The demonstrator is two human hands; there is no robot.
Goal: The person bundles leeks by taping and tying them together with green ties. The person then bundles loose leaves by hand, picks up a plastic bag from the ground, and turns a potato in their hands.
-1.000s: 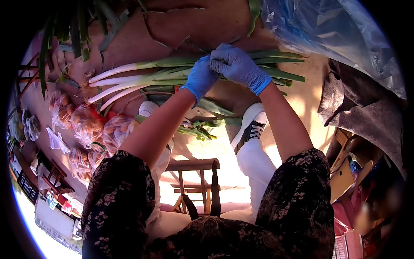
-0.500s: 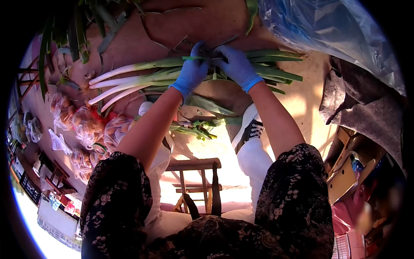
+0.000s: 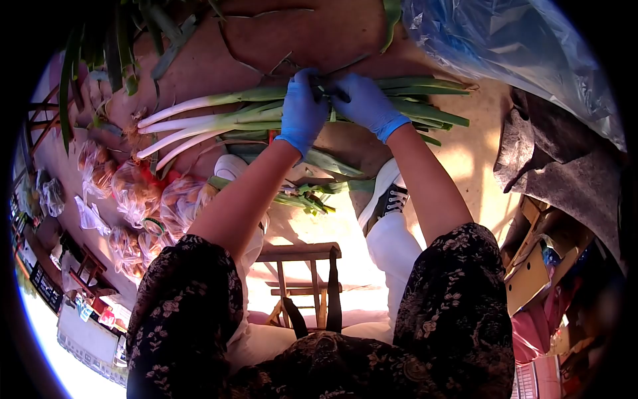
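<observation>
A loose bunch of long, leek-like stalks with white root ends and green leaves [image 3: 229,121] is laid crosswise on the reddish-brown ground [image 3: 332,33] in front of the person, with the white ends pointed to the left and the green tops to the right. Over the green middle of the bunch, the left hand, covered by a thin blue glove [image 3: 304,114], and the right hand, in a matching blue glove [image 3: 370,105], are held close together with the fingers bent inward. Something small and dark is seen between the fingertips, but it cannot be made out; whether either grip is clamped on it or held apart cannot be told. Below the bunch, loose cut green leaves [image 3: 309,198] are scattered near a black-and-white laced sneaker [image 3: 389,199]. To the lower left, clear plastic bags filled with brownish, roundish contents [image 3: 136,189] are grouped on the ground, and more dark green leaves [image 3: 119,50] are spread at the upper left. The upper right is covered by a crumpled, translucent blue plastic sheet [image 3: 505,53], below which a dark grey cloth [image 3: 558,159] is draped. Between the legs, a brown wooden frame [image 3: 299,253] is seen.
</observation>
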